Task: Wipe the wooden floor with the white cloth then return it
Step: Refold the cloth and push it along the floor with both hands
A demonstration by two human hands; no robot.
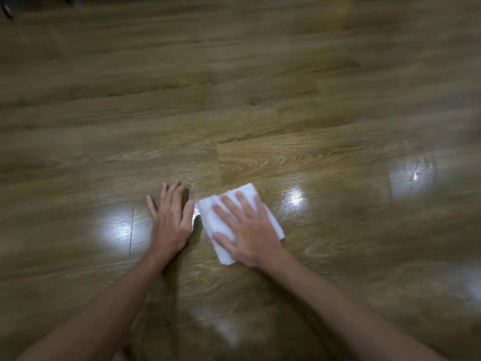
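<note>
On the floor, low in the middle of the view: both hands are lying side by side, forearms reaching in from the bottom edge.
Wooden floor [260, 105]: brown glossy planks are filling the whole view, with pale patches of reflected light shining on them to the left, right and below the hands.
White cloth [210, 217]: a folded rectangle is lying flat on the planks, tilted so its far corner is pointing up and right; its left edge is sitting just beside the left hand's thumb, whether touching or not is hard to tell.
Right hand [250, 235]: it is pressing palm-down on the cloth, fingers straight and spread wide; the fingertips are reaching toward the cloth's far edge while the thumb is pointing left across its near part.
Cloth relative to fingers: white fabric is showing between the spread fingers, beyond the fingertips, and along both sides of the hand; the palm is covering the cloth's middle.
Left hand [170, 220]: it is resting flat on bare floor just left of the cloth, fingers straight and fairly close together, holding nothing.
Far top left: dark blurred shapes [7, 7] are showing at the edge, too unclear to name.
</note>
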